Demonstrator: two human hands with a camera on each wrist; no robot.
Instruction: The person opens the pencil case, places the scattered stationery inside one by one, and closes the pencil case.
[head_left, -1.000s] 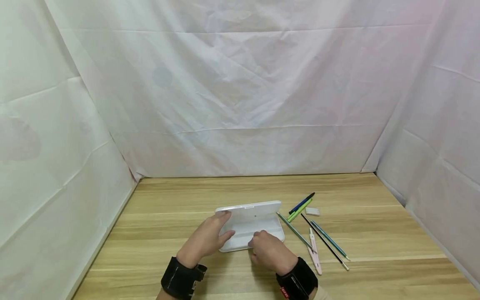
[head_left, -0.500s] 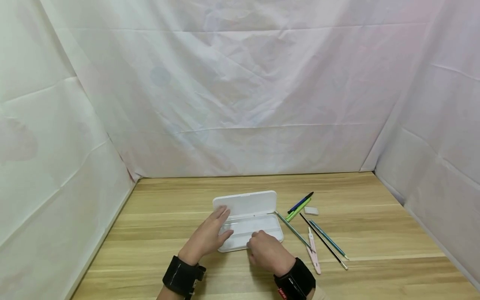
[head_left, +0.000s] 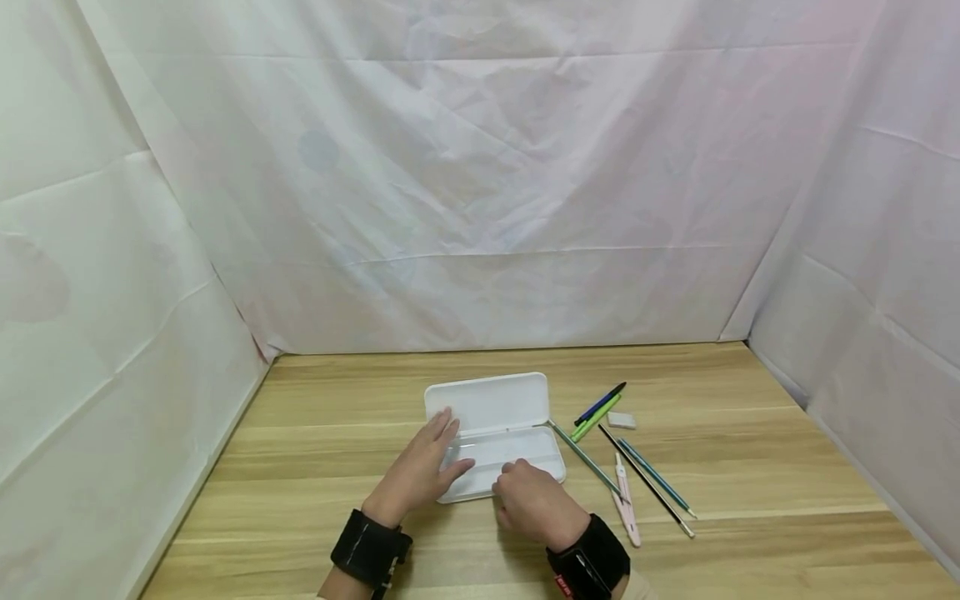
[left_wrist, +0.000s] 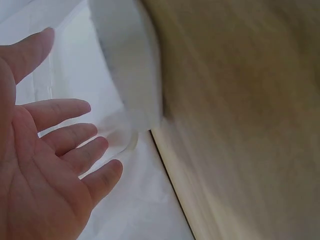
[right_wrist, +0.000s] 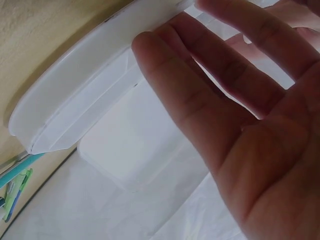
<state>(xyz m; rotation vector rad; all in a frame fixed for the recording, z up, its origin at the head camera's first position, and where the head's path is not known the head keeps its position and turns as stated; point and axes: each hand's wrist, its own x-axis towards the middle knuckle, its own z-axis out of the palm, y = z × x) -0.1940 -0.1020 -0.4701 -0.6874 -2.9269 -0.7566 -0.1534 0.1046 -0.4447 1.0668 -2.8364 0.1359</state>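
Note:
A white plastic pencil case [head_left: 504, 463] lies on the wooden table with its lid [head_left: 487, 400] swung back and standing open. My left hand [head_left: 430, 460] rests with straight fingers on the case's left end; in the left wrist view its palm [left_wrist: 40, 165] is flat beside the case's white rim [left_wrist: 127, 75]. My right hand [head_left: 527, 493] is at the case's front edge. In the right wrist view its fingers [right_wrist: 200, 75] reach out fairly straight against the case's rim [right_wrist: 85, 100]. Neither hand holds anything. The tray looks empty.
Right of the case lie a blue pen [head_left: 602, 403] and a green pen [head_left: 596, 419], a white eraser [head_left: 621, 421], teal pencils [head_left: 583, 450] [head_left: 657, 477], a black pencil [head_left: 643, 481] and a pink cutter [head_left: 626, 500]. White cloth walls close in the table [head_left: 337, 392] on three sides.
The lid has swung up and back from nearly shut to standing open. Both hands stay about where they were at the case's front.

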